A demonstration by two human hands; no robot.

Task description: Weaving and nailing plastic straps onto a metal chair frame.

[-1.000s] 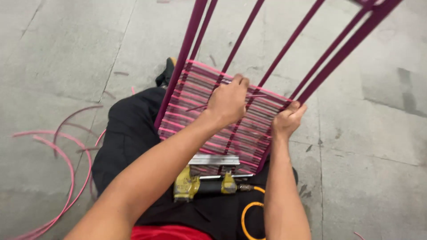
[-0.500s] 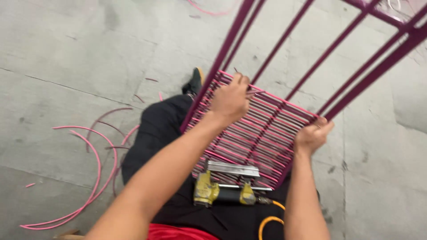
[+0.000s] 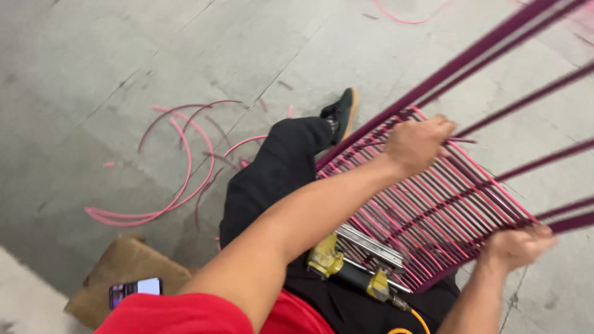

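Weaving looked well advanced — pink cord strands ran close and parallel over most of the chair seat (image 3: 433, 210), which rested on the seated person's lap with its dark purple frame bars (image 3: 495, 37) rising away toward the upper right. Left hand (image 3: 416, 141) was curled shut at the far edge of the seat, fingers closed on the strands or the rail beneath them; which of the two, motion blur hid. Right hand (image 3: 516, 246) was clenched at the near right corner of the seat, beside a frame bar; whether it pinched a cord or only the rail could not be told. The two hands sat well apart, at opposite edges of the woven panel.

Judged from the panel alone, the seat was nearly filled — no wide gap showed between strands, though the part under the left forearm was hidden. What remained seemed to be tightening and fixing the ends at the rails.

A yellow staple gun (image 3: 346, 266) lay on the lap just below the seat, touching neither hand, its orange hose (image 3: 416, 321) trailing off the lower edge. Loose pink cord offcuts (image 3: 179, 179) curled on the concrete floor (image 3: 124, 62) to the left. A phone (image 3: 135, 288) sat on a cardboard box (image 3: 117, 266) at lower left. One dark shoe (image 3: 341, 111) pointed outward past the knee.
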